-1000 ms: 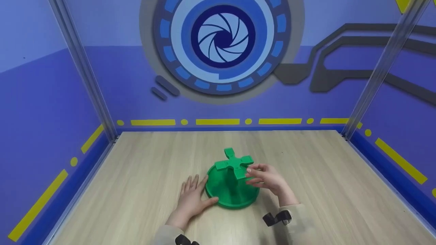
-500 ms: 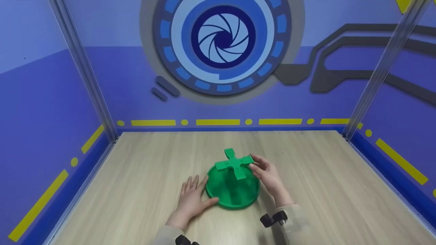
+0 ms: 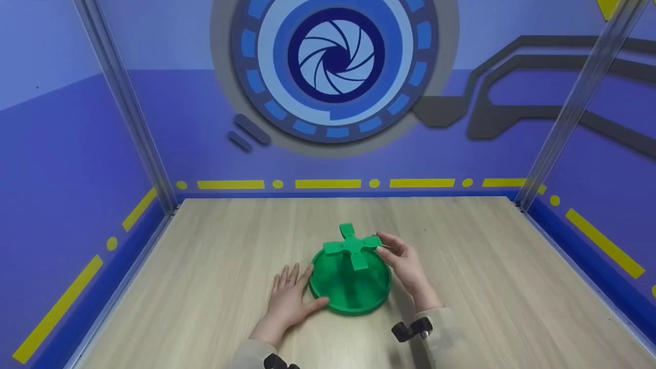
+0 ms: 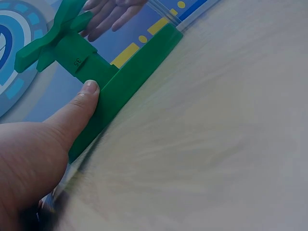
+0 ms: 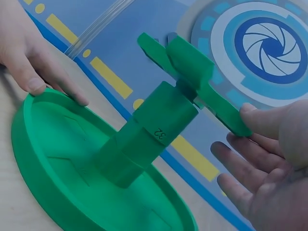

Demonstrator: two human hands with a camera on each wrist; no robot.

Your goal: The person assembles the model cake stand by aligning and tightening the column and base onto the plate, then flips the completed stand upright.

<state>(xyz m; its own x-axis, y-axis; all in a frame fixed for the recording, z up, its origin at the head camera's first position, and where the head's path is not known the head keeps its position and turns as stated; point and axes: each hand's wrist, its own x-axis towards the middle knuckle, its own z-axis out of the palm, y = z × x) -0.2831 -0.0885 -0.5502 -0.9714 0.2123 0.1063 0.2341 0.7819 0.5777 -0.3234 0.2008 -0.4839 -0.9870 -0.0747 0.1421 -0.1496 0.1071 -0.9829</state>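
The left hand (image 3: 288, 302) is resting with spread fingers at the rim of the round green base (image 3: 328, 282), which is lying on the table (image 3: 215, 256). The right hand (image 3: 405, 261) is pinching one arm of the green cross (image 3: 352, 245), sitting atop the column (image 5: 145, 134).

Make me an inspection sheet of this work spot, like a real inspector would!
Surface: pale wood-look tabletop, with the tray resting flat on it.
Job's things: green round tray, green column standing upright in it, green cross on top of the column. I can't tell if the cross is fully seated.
Clutter: nothing seen.
Hands: left hand touches the tray's rim, fingers spread; right hand pinches one arm of the cross.
Cables: nothing seen; black pieces sit at both wrists.
Surroundings: blue walls behind and at both sides, yellow dashes, corner posts.
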